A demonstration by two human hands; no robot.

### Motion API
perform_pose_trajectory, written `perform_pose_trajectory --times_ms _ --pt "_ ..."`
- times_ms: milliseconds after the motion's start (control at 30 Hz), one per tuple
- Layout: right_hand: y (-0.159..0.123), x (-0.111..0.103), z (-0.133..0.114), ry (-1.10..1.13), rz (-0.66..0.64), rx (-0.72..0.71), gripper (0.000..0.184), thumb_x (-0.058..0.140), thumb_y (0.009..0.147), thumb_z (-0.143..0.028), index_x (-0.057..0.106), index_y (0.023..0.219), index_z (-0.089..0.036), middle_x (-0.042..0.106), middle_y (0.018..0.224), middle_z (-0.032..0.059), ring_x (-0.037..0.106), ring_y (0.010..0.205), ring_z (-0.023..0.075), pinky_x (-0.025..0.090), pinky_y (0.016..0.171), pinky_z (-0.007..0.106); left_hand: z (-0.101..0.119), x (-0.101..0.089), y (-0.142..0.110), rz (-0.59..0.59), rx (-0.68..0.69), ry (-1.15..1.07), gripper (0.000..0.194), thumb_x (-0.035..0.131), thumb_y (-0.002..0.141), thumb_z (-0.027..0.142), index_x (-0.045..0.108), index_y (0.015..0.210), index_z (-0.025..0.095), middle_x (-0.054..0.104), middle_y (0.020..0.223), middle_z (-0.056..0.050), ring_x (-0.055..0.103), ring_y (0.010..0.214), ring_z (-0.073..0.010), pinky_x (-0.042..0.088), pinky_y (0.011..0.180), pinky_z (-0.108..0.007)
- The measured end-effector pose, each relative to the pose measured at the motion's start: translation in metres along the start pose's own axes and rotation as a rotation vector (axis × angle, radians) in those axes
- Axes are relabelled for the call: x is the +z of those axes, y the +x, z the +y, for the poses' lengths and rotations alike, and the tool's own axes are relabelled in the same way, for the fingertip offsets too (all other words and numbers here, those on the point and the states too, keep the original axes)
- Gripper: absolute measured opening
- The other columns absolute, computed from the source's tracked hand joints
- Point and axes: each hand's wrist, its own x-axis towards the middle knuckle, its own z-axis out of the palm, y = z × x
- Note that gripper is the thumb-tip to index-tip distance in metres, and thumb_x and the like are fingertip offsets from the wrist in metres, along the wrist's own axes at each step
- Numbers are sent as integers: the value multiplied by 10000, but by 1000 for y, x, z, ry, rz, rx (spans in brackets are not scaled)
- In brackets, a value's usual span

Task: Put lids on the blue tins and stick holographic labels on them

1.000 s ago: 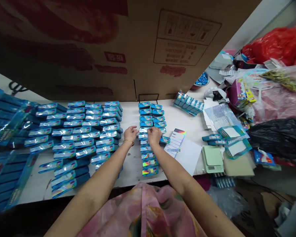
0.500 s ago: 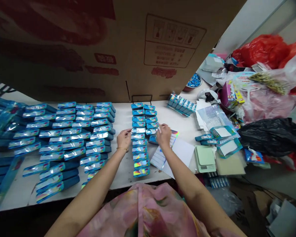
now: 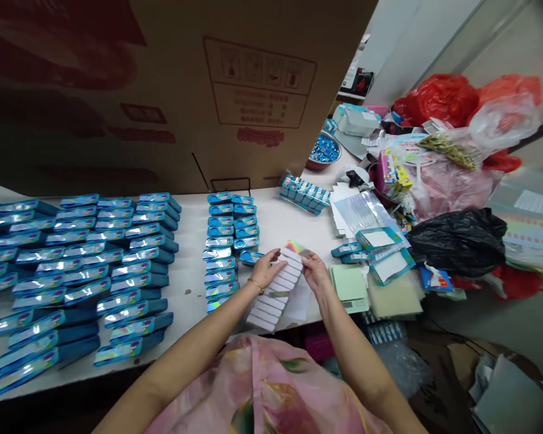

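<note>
A white sheet of strip labels [image 3: 268, 310] with a shiny rainbow end is tilted up off the table between my hands. My left hand [image 3: 266, 269], with a thin bracelet at the wrist, grips its left edge. Fingers pinched, my right hand [image 3: 315, 271] is at the sheet's upper right edge; whether a single label is between the fingertips is too small to tell. Left of the sheet, small blue packs [image 3: 220, 253] with glossy tops stand in two columns. One blue pack [image 3: 250, 257] sits just beyond my left fingers, partly covered by them.
Many more blue packs [image 3: 85, 271] stand in rows on the left. A large carton [image 3: 163, 144] rises at the back. To the right are a wrapped bundle of packs [image 3: 305, 193], a bowl of small blue pieces [image 3: 324, 150], a pale green scale [image 3: 349, 286] and a black bag [image 3: 459, 238].
Both hands have left the columns of packs and moved right and nearer to me. The label sheet, flat on the table before, is now lifted between them. The view has turned right.
</note>
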Motion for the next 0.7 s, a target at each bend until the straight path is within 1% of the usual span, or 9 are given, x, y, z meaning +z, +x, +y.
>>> perform_pose_trajectory --times_ms 67,100,167,233,300,367,467,600,700 --pt "-9 -1 -11 -209 17 -110 320 596 634 -296 550 930 -182 579 777 24 548 673 144 455 630 296 5 7 3 7 9 -32 330 531 675 368 620 896 140 654 795 -59 575 706 -173 437 653 -282" --pt "-12 1 -18 -376 46 -220 335 566 680 -298 546 995 -185 577 840 42 548 728 155 452 671 316 7 8 4 29 16 -34 296 507 687 362 629 843 142 648 726 -41 564 662 -164 430 636 -275" --pt "-12 9 -35 -776 63 -512 335 499 770 -275 528 1099 -221 547 1011 76 515 909 185 407 800 361 13 6 5 69 27 -16 262 506 682 355 638 778 150 632 652 -15 541 621 -153 416 614 -263" --pt "-7 19 -53 -1166 -65 -797 313 449 829 -234 523 1130 -275 502 1139 74 430 1059 208 315 906 393 18 2 4 62 43 4 255 519 673 351 646 781 159 629 641 4 528 617 -145 406 606 -252" --pt "1 27 -68 -1426 -283 -999 308 428 850 -207 524 1128 -298 501 1164 59 398 1088 213 266 934 402 23 -3 2 37 53 8 260 525 668 351 654 794 165 628 639 17 522 620 -141 405 605 -247" --pt "9 31 -76 -1520 -455 -1125 312 421 855 -193 511 1141 -279 508 1164 58 406 1073 207 259 939 396 26 -5 -1 43 52 -28 274 532 663 354 659 817 167 639 668 19 533 652 -148 415 631 -253" --pt "16 30 -79 -1493 -590 -1219 308 401 863 -182 502 1152 -222 509 1167 80 428 1051 197 278 934 387 27 -4 -4 50 9 -135 311 558 649 368 662 861 165 666 752 2 560 717 -171 433 686 -277" --pt "15 22 -82 -1459 -695 -1250 289 345 886 -185 540 1100 -185 540 1126 93 466 998 187 341 871 373 23 -2 -3 16 -45 -239 345 586 637 382 666 881 152 677 796 -24 582 733 -182 443 710 -295" --pt "12 17 -85 -1492 -704 -1252 304 326 892 -184 535 1112 -183 538 1145 93 476 984 187 366 830 368 23 0 -2 -13 -53 -285 357 593 642 380 662 907 151 677 830 -33 588 761 -181 442 733 -296"
